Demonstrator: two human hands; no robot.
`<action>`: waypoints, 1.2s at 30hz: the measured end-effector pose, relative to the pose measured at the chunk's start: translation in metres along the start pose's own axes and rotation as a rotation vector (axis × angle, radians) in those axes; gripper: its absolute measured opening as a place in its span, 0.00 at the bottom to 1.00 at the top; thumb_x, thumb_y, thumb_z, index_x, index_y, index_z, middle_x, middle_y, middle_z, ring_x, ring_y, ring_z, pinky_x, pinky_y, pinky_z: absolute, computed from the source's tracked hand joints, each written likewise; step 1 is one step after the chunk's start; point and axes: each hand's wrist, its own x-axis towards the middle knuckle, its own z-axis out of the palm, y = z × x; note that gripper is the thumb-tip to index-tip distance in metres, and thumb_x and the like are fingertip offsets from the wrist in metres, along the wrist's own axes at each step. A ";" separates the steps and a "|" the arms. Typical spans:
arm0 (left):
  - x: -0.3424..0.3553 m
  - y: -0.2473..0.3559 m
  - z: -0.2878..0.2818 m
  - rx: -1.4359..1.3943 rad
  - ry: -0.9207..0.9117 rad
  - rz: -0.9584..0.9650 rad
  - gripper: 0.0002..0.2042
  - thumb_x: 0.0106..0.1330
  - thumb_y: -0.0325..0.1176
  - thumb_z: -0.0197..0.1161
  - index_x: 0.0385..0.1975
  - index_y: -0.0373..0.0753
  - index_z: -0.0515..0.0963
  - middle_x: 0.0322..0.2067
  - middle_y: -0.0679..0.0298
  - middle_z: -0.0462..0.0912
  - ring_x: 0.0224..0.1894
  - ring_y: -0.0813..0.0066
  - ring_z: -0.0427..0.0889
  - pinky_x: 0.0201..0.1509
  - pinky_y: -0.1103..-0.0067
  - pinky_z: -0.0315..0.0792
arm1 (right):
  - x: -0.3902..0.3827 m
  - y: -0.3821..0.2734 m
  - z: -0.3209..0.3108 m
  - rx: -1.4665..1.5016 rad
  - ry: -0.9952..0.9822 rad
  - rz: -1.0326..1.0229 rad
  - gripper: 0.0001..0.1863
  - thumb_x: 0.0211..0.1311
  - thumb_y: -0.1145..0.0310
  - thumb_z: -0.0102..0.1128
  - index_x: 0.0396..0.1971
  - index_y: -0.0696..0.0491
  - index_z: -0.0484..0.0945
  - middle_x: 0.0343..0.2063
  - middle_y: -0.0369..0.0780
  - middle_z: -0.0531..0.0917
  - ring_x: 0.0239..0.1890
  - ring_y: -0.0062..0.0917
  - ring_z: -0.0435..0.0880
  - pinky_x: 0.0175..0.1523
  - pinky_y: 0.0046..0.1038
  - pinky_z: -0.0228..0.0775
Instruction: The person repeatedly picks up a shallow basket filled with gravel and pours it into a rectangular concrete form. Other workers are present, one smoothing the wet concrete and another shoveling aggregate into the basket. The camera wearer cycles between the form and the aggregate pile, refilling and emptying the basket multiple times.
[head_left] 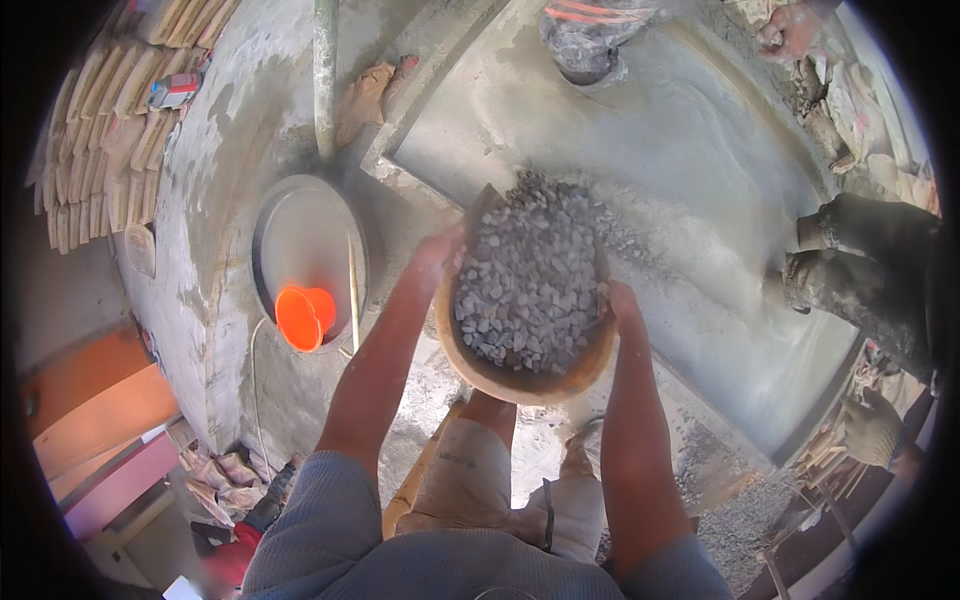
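Observation:
Both of my hands grip a scoop-shaped pan with a worn tan rim, held out in front of my body. My left hand clasps its left side and my right hand its right side; the fingertips are partly hidden. Crushed grey gravel fills the pan. At the far, open end, stones run over onto a wet grey cement bed. A scatter of gravel lies just beyond and to the right of the pan.
Left of me stands a round tub of cloudy liquid with an orange bucket in it. A low ledge borders the bed. Co-workers' boots stand at right, a gloved hand below them. Stacked boards fill the far left.

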 end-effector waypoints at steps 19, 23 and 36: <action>0.006 -0.056 0.083 -0.005 -0.356 -0.407 0.07 0.66 0.36 0.54 0.39 0.40 0.68 0.24 0.66 0.71 0.20 0.79 0.69 0.22 0.85 0.67 | -0.105 0.022 -0.107 0.579 0.173 0.274 0.18 0.69 0.57 0.37 0.24 0.50 0.70 0.16 0.34 0.70 0.13 0.20 0.65 0.18 0.24 0.59; 0.066 -0.066 0.116 -0.047 -0.446 -0.479 0.08 0.65 0.32 0.54 0.41 0.39 0.69 0.27 0.62 0.74 0.25 0.76 0.75 0.26 0.82 0.73 | -0.120 -0.021 -0.138 0.429 0.189 0.079 0.14 0.68 0.61 0.39 0.29 0.52 0.72 0.20 0.33 0.71 0.19 0.17 0.67 0.24 0.21 0.63; 0.042 0.050 0.027 -0.502 -0.308 -0.687 0.10 0.65 0.31 0.50 0.37 0.28 0.68 0.32 0.55 0.74 0.27 0.74 0.77 0.28 0.84 0.74 | -0.085 -0.062 -0.081 0.427 0.096 -0.007 0.09 0.66 0.70 0.41 0.33 0.60 0.68 0.20 0.36 0.72 0.16 0.17 0.66 0.21 0.23 0.65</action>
